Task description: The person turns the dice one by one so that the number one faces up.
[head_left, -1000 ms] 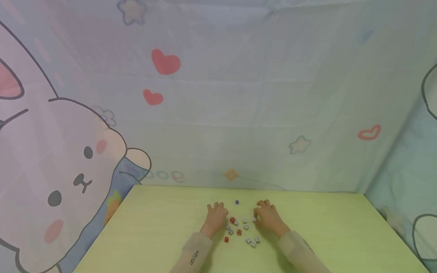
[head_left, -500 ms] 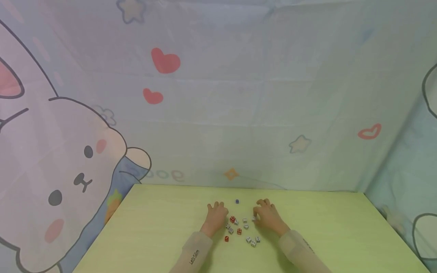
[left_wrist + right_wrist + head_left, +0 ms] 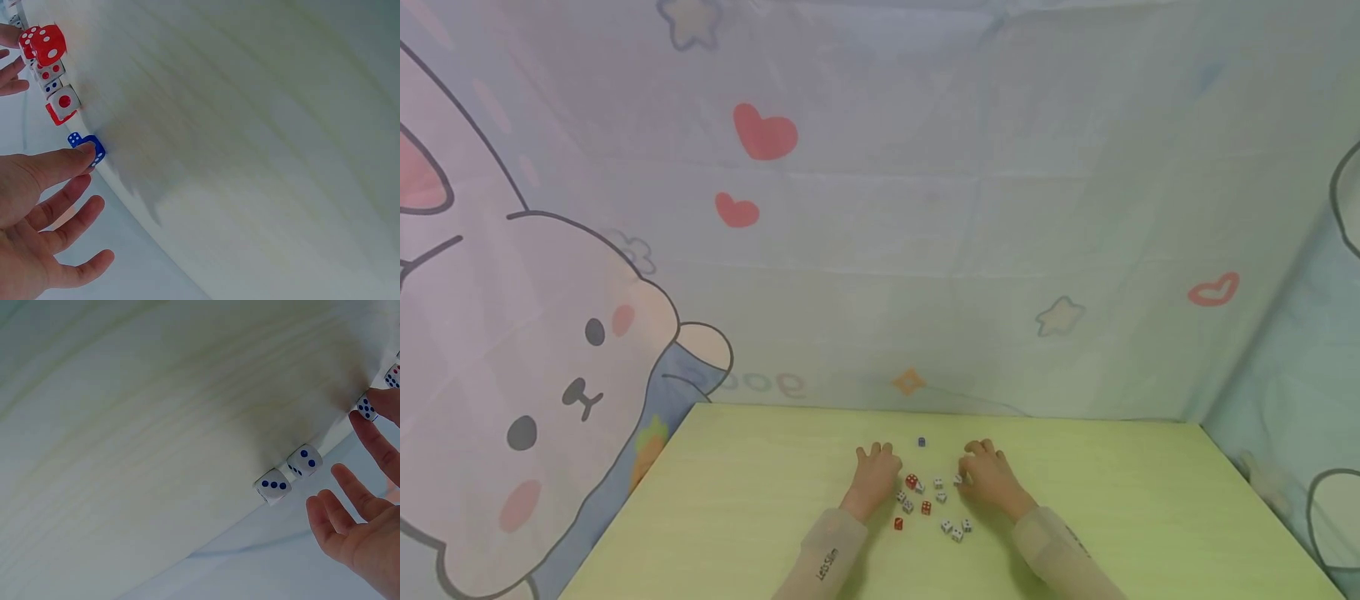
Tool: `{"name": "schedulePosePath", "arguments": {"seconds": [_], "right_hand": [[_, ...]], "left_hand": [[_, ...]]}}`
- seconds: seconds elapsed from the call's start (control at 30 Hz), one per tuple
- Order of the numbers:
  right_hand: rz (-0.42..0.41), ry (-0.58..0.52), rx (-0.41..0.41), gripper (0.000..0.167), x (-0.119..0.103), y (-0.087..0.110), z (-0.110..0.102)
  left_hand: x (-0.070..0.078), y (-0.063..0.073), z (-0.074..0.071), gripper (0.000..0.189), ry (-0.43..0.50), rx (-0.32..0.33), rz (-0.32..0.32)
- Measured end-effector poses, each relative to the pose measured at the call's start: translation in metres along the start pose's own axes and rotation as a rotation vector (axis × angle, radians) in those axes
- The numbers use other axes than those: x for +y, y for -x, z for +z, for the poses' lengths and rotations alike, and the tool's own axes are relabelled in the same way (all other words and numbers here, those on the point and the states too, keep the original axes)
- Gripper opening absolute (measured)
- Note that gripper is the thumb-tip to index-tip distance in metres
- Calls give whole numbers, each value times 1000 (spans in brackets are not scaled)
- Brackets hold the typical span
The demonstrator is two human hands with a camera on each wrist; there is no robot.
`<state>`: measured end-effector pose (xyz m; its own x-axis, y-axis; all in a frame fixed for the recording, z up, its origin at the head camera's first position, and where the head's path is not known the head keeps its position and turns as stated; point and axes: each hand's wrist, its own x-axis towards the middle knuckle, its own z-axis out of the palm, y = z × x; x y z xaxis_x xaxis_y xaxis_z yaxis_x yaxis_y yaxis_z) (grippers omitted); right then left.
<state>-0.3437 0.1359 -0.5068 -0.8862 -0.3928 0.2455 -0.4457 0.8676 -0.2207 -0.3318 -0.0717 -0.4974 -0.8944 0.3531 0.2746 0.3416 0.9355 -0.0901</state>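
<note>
Above the table, in the left wrist view, my left hand point(image 3: 37, 215) pinches a blue die point(image 3: 95, 151) between thumb and index finger, the other fingers spread apart. From the head view that die is hidden behind the left hand point(image 3: 874, 482). My right hand point(image 3: 991, 481) pinches a white die point(image 3: 958, 480) at the right side of the scattered dice. The right wrist view shows the same white die point(image 3: 366, 407), with blue pips, between thumb and index fingertip of the right hand point(image 3: 362, 537). A second blue die point(image 3: 922, 442) lies farther back, between the hands.
Between the forearms lie several white dice, such as one point(image 3: 946, 527) at the front, and red dice, including a larger one point(image 3: 912, 481) near the left hand. The pale yellow-green table point(image 3: 760, 467) meets a printed cloth backdrop point(image 3: 880, 250) at its back edge.
</note>
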Motion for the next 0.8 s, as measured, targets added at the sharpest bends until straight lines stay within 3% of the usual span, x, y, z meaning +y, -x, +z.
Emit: {"name": "schedulePosePath", "arguments": {"seconds": [0.8], "right_hand": [[-16,-18,13,12,2,2,-2]], "left_hand": [[0,-1,0,10,7,-13,-7]]}}
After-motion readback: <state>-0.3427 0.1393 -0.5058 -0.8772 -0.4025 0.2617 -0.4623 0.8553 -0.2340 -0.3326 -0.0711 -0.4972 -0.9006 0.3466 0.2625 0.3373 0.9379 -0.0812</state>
